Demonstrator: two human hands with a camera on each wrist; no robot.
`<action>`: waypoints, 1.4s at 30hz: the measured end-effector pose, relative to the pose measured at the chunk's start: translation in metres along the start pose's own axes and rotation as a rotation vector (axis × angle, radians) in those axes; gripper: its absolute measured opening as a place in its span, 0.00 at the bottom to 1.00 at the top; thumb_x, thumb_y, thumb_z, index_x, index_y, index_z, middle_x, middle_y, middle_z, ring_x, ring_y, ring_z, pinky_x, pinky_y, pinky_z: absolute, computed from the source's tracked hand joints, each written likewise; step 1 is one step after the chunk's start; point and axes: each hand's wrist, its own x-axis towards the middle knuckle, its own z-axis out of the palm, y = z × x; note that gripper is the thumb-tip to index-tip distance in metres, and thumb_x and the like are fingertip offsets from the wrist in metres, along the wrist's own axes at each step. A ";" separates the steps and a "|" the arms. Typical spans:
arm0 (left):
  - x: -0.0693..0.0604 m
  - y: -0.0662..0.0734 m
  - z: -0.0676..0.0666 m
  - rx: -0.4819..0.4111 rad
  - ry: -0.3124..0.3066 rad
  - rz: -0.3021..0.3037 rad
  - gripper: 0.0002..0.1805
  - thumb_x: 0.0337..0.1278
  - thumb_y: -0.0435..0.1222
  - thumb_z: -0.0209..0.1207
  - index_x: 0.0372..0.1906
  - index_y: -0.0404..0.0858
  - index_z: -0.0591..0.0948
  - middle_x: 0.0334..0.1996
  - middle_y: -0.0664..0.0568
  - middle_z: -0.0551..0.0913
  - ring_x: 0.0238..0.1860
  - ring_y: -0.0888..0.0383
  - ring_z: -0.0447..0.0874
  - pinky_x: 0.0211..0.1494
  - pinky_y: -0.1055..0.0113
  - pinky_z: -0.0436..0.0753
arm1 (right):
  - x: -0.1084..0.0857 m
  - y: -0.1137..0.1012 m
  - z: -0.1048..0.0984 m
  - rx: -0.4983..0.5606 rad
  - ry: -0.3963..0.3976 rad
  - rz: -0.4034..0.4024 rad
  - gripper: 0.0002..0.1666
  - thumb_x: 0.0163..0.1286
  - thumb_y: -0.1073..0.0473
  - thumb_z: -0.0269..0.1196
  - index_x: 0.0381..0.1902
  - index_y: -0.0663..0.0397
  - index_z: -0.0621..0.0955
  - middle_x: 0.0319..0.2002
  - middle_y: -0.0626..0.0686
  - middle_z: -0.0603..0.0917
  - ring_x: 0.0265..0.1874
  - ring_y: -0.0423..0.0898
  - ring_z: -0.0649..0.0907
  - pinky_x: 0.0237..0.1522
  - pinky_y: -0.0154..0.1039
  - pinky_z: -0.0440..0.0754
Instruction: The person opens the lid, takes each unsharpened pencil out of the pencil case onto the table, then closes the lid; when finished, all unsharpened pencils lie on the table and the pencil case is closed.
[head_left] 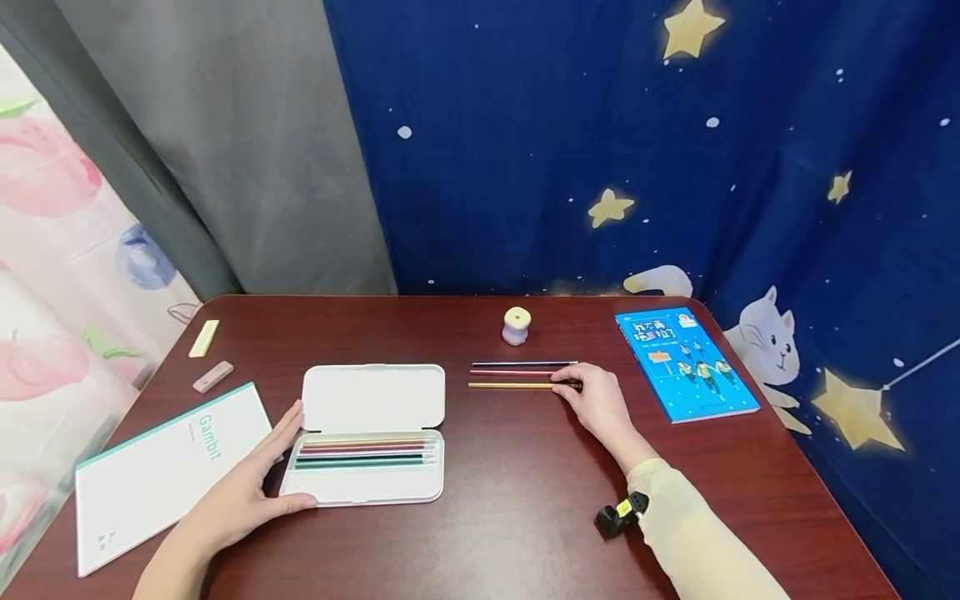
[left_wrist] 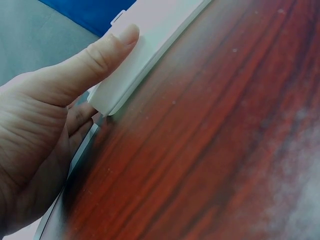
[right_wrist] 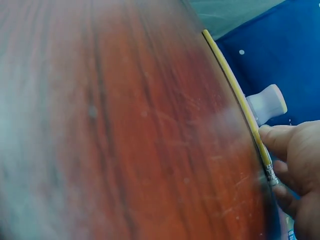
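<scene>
A white pencil case (head_left: 360, 489) lies with its lid laid back, several pencils (head_left: 367, 459) in a row inside. At its left end rests my left hand (head_left: 240, 496), fingers extended along the side. In the left wrist view its thumb lies on the case (left_wrist: 127, 70). My right hand (head_left: 597, 404) pinches a yellow pencil (head_left: 510, 385) near its ferrule end. Beyond it lie a reddish pencil (head_left: 498, 373) and a dark pencil (head_left: 517, 363), roughly parallel. Whether the yellow pencil touches the table is hard to tell.
A pale yellow-and-lilac spool-shaped object (head_left: 516, 327) stands behind the pencils. To the right lies a blue book (head_left: 686, 367). At left are a white notebook (head_left: 165, 483), a pinkish eraser-like block (head_left: 213, 377) and a cream strip (head_left: 204, 339). Curtains (head_left: 525, 167) hang behind the table.
</scene>
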 end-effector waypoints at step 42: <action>-0.002 0.000 -0.001 -0.004 0.004 -0.002 0.62 0.51 0.44 0.80 0.84 0.38 0.53 0.85 0.42 0.48 0.80 0.78 0.39 0.68 0.90 0.47 | -0.046 -0.168 0.089 -0.122 -0.248 -0.506 0.17 0.67 0.52 0.74 0.54 0.32 0.91 0.46 0.38 0.91 0.43 0.37 0.90 0.42 0.37 0.85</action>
